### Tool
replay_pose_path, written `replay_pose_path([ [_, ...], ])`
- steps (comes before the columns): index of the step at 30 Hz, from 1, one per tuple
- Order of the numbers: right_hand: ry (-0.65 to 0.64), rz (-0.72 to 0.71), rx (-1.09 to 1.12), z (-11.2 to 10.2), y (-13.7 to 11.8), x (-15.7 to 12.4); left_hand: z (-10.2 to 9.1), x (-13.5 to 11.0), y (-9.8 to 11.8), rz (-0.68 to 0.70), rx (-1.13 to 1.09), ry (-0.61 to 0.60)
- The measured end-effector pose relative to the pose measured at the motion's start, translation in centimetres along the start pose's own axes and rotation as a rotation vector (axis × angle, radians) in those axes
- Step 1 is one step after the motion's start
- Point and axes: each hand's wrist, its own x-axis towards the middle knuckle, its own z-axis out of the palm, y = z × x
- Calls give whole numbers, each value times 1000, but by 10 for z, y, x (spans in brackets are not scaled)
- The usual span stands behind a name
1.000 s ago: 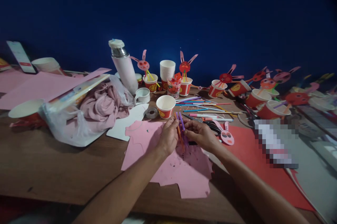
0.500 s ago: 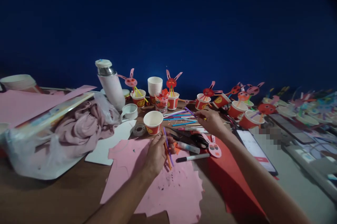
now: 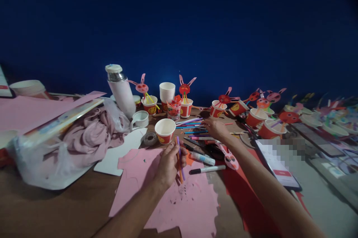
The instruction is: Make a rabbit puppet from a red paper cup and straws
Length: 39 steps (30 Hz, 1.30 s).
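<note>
My left hand (image 3: 169,163) is closed around an orange straw (image 3: 179,167) and a purple straw (image 3: 183,173), held side by side above a cut pink sheet (image 3: 192,208). My right hand (image 3: 216,129) is over a loose pile of coloured straws (image 3: 192,127), fingers bent together down onto it. What its fingertips pinch, if anything, is hidden. Just beyond my left hand stands a red-and-white paper cup (image 3: 165,130). Between the hands lie a glue tube (image 3: 203,158), a black-capped marker (image 3: 207,170) and a pink paper rabbit face (image 3: 231,161).
Rabbit-topped cups such as one paper cup (image 3: 186,108) line the wall, beside a cup stack (image 3: 167,91). To the left are a flask (image 3: 121,94), a mug (image 3: 140,119), a tape roll (image 3: 150,139) and a bagged cloth (image 3: 89,130). A phone (image 3: 279,171) lies right.
My right hand has lowered onto the straw pile; the purple straw that stuck out from its fingertips no longer shows clearly in them. My left hand keeps its two straws. The view has shifted slightly.
</note>
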Motion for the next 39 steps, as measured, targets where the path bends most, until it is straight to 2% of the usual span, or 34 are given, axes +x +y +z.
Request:
replay_pose_path([
  [8, -70, -5, -57, -3, -3, -7, -3, 2, -2, -6, 24, -7],
  [14, -55, 52, -75, -14, 4, -5, -2, 2, -3, -9, 31, -17],
  [22, -43, 5, -99, 5, 2, 5, -1, 1, -1, -14, 40, -3],
  [27, -54, -1, -83, -2, 5, 1, -2, 2, -2, -15, 33, -32],
  [32, -40, 85, -87, -11, 9, 13, -2, 2, -3, -23, 35, -17],
  [39, -114, 69, -116, -3, -1, 29, -5, 5, -5, -10, 42, -39],
])
